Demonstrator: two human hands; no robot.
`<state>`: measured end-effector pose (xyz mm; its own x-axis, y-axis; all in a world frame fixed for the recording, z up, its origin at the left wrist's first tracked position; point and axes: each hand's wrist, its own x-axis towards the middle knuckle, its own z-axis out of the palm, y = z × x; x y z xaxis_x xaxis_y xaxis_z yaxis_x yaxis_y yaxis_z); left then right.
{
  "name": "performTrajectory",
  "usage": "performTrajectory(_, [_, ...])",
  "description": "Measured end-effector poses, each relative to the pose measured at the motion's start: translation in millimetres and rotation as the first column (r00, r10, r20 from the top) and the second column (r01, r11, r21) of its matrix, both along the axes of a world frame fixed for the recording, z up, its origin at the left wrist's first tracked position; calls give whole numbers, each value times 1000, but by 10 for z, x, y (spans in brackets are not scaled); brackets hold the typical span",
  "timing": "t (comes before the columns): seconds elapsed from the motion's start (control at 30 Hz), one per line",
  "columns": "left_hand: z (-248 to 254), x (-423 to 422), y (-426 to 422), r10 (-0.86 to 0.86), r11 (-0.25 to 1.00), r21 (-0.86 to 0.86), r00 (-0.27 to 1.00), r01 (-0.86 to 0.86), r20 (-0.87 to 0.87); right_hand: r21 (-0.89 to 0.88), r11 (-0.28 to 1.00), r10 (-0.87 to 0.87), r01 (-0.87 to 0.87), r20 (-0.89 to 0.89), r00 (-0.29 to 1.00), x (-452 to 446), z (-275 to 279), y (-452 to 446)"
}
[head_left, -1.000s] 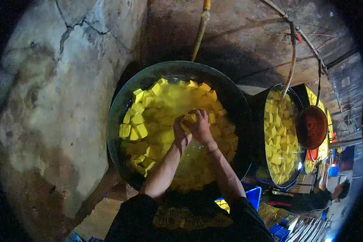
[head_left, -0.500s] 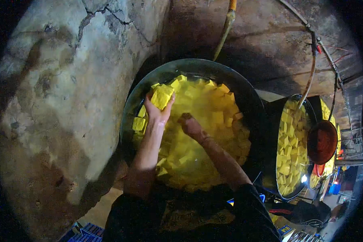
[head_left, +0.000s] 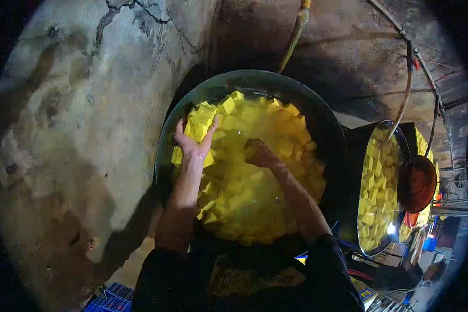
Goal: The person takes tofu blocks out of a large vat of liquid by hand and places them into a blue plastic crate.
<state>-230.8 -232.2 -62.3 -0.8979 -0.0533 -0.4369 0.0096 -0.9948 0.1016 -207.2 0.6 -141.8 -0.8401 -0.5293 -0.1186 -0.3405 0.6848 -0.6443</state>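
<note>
My left hand (head_left: pixel 193 143) grips a yellow block (head_left: pixel 200 118), tofu-like with a rough surface, at the left side of a large round vat (head_left: pixel 255 78). Thumb and fingers press on its two sides. Cloudy yellow liquid and many similar yellow cut blocks (head_left: pixel 226 197) fill the vat. Above the middle of the liquid, my right hand (head_left: pixel 262 156) is closed with its fingers curled; whatever it may hold is hidden. It stays apart from the block in my left hand.
On the right stands a second vat (head_left: pixel 377 187) of yellow blocks, with a round reddish-brown bowl (head_left: pixel 417 184) at its edge. A cracked wall (head_left: pixel 88 130) rises close on the left. A hose (head_left: pixel 295 39) hangs behind the vat. A person (head_left: pixel 395 275) is at the lower right.
My left hand has shifted slightly left and down with the yellow block. My right hand has moved a little to the right, fingers still curled. The view has tilted slightly.
</note>
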Motion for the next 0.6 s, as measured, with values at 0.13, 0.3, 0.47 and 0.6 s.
performTrajectory(0.13, [-253,-46,132,-38,999,-15,999,38,2,297,950,-29,93,-211,977,417,-287,-402])
performTrajectory(0.3, [-272,63,306,-89,996,7,995,89,41,391,917,20,80,-246,969,734,-904,-608])
performTrajectory(0.47, [-405,158,376,-150,987,-52,988,151,27,-32,995,71,-98,-480,874,623,-644,-161])
performTrajectory(0.6, [-616,209,523,-223,973,-45,974,225,36,-153,962,-185,228,250,950,675,251,185])
